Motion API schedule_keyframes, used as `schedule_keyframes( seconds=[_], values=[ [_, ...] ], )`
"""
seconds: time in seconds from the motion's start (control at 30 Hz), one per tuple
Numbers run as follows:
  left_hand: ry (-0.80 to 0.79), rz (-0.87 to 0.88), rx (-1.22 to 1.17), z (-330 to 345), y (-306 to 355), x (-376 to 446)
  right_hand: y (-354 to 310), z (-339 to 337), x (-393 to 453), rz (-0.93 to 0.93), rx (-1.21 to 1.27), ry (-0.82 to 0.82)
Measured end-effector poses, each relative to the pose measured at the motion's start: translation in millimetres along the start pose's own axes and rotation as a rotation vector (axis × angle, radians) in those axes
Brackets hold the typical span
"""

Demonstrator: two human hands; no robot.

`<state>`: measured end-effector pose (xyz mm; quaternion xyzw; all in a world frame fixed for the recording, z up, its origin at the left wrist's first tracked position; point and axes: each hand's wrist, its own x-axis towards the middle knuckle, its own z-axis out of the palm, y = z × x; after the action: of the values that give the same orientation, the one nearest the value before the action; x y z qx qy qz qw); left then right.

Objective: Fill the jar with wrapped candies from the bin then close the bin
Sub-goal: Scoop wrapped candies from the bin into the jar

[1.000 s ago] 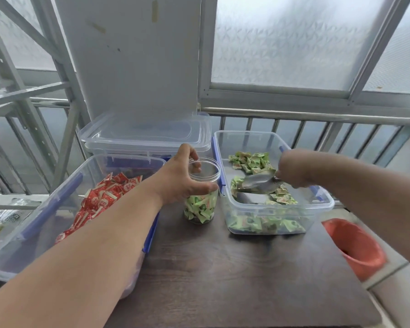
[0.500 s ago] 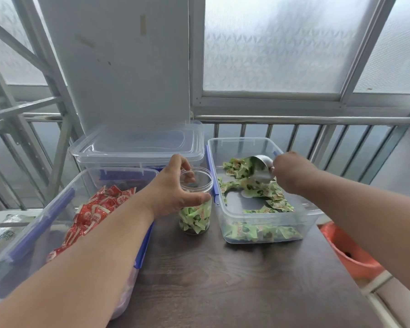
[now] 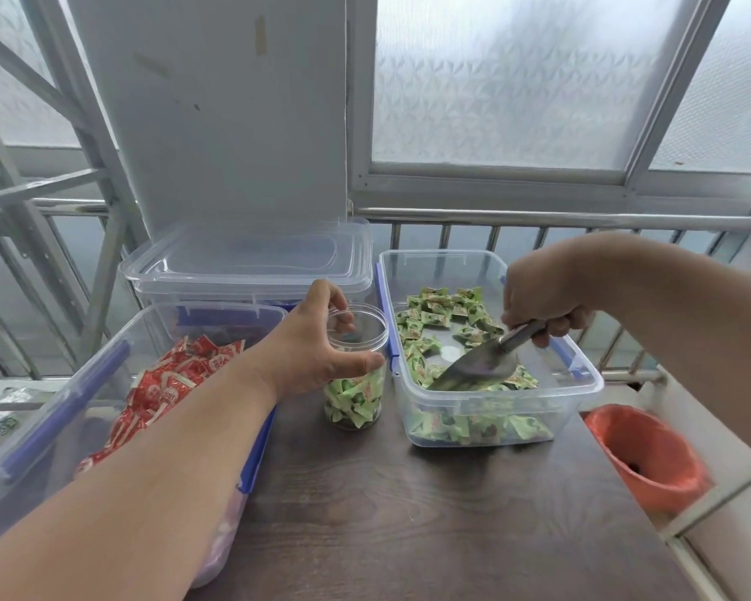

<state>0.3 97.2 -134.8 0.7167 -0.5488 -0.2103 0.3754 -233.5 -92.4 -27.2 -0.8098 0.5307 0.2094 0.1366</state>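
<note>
head view: jar (image 3: 355,375) stood on table (image 3: 408,514) between two bins, approx half filled w/ green candies (image 3: 443,305). jar is gripped near rim by left hand (image 3: 317,340), thumb & fingers curled round it. scoop (image 3: 480,368) handle is clamped in right hand (image 3: 538,297), blade dug into candies in open bin (image 3: 486,409) just right of jar. step judged: scooping; next a loaded lift & tip over jar mouth is called for. bin lid can't be id'd for sure; scoop load is hidden.
</note>
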Motion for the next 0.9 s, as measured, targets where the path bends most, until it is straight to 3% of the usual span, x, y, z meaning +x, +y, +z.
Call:
schedule_keyframes(
  seconds=[0.17, 0.27, 0.4, 0.57, 0.73, 0.8, 0.9],
  values=[
    [0.0, -0.005, -0.035, 1, -2, 0, -19, 26, 24, -0.04, 0.107, 0.055],
    [-0.006, -0.012, -0.044, 1, -2, 0, -38, 43, 39, -0.07, -0.052, 0.217],
    [-0.007, -0.014, -0.039, 1, -3, 1, -52, 54, 63, -0.083, -0.126, 0.262],
    [-0.008, -0.012, -0.022, 0, -4, 2, -51, 77, 98, -0.07, -0.011, 0.288],
    [-0.011, -0.027, -0.023, 0, -4, 2, -52, 72, 100, -0.076, 0.13, 0.492],
    [0.0, -0.033, -0.028, 0, -3, 2, -54, 75, 102, -0.101, 0.175, 0.45],
    [0.002, -0.033, -0.025, 0, -3, 2, -57, 87, 115, -0.149, 0.31, 0.254]
  ],
)
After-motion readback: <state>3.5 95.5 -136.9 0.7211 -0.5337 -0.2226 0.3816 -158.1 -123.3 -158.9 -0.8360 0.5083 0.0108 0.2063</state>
